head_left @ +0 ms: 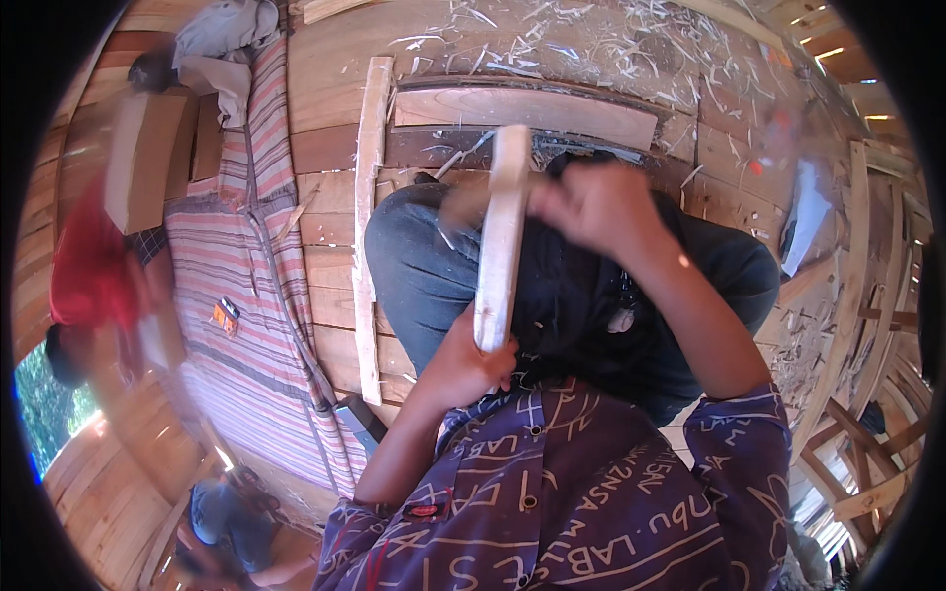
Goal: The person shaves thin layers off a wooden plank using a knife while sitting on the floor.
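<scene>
A pale strip of wood [500, 246] stands slantwise in front of my lap. Its lower end is in my left hand [465, 362], whose fingers are wrapped round it. At the strip's upper part, just to its right, is my right hand [603, 205], closed and smeared by motion. A brownish blur [463, 205] shows across the strip's left side, level with that hand. What my right hand grips is too blurred to name.
Wood shavings [601, 39] litter the plank floor beyond my knees. A long batten [367, 227] lies left of my legs, and a board [527, 110] ahead. At left are a striped mat [236, 266], a cardboard box [148, 163] and a person in red [94, 266]. Wooden frames [877, 453] stand right.
</scene>
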{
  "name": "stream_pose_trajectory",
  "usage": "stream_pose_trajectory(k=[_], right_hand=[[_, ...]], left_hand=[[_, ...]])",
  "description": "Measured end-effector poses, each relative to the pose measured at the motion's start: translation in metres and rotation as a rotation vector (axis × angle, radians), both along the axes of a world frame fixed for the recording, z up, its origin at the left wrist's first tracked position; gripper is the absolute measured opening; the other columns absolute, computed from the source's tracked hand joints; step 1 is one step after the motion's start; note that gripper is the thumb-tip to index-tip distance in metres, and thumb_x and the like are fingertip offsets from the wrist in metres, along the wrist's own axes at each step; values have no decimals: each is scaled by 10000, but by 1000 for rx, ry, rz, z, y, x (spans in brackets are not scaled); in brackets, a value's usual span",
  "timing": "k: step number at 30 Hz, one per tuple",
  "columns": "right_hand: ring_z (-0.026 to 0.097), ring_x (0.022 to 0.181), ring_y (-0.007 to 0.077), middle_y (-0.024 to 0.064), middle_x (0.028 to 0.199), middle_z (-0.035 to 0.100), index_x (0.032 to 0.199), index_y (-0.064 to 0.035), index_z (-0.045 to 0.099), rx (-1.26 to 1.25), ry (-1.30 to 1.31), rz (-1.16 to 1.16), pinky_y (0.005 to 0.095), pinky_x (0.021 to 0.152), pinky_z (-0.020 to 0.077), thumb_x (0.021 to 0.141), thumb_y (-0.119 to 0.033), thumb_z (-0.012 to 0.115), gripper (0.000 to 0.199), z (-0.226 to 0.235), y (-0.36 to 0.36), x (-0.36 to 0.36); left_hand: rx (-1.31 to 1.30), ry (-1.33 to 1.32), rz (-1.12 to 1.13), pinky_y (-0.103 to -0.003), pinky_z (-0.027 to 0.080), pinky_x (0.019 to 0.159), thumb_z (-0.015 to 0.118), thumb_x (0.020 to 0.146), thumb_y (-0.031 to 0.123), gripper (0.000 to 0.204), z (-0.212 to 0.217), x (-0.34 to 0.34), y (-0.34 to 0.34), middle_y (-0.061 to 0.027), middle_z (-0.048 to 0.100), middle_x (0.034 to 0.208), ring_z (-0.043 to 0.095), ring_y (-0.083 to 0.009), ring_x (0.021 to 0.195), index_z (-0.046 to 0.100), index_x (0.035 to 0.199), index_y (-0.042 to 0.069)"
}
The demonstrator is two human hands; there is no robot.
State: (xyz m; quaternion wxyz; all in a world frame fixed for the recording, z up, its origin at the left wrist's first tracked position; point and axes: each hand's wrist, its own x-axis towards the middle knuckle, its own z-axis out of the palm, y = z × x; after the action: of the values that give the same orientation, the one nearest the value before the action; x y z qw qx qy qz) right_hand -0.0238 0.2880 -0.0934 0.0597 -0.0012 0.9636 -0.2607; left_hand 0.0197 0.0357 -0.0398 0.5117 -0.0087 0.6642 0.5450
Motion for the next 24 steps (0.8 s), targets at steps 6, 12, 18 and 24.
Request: stream_pose_trajectory(k=[6, 12, 18, 24], right_hand=[[644, 707, 328, 202, 651, 640, 703, 20, 678, -20, 180, -833, 455, 718, 482, 922, -679, 414, 779, -26, 214, -26], [589, 514, 306, 151, 514, 542, 625, -7, 592, -143, 14, -342, 417, 533, 456, 871, -549, 626, 597, 43, 51, 45], [607, 483, 335, 137, 508, 576, 560, -62, 592, -159, -56, 54, 434, 484, 481, 848, -617, 594, 626, 26, -13, 61], [595, 554, 380, 155, 553, 570, 593, -36, 565, 82, 67, 16, 443, 523, 472, 852, -559, 633, 588, 5, 24, 10]], left_hand=[[66, -248, 104, -298, 474, 565, 623, 682, -4, 490, 0, 21, -6, -82, 571, 811, 606, -181, 627, 472, 1147, -14], [162, -354, 218, -311, 465, 495, 587, 709, -65, 421, -7, 14, 3, -86, 558, 785, 585, -182, 558, 460, 1110, -33], [46, -161, 146, -283, 458, 491, 584, 686, -29, 376, -8, 26, 7, -77, 562, 741, 585, -168, 550, 486, 1049, -31], [-21, -62, 161, -288, 459, 497, 568, 690, 9, 349, -1, 22, 19, -75, 563, 726, 573, -157, 539, 488, 1028, -28]])
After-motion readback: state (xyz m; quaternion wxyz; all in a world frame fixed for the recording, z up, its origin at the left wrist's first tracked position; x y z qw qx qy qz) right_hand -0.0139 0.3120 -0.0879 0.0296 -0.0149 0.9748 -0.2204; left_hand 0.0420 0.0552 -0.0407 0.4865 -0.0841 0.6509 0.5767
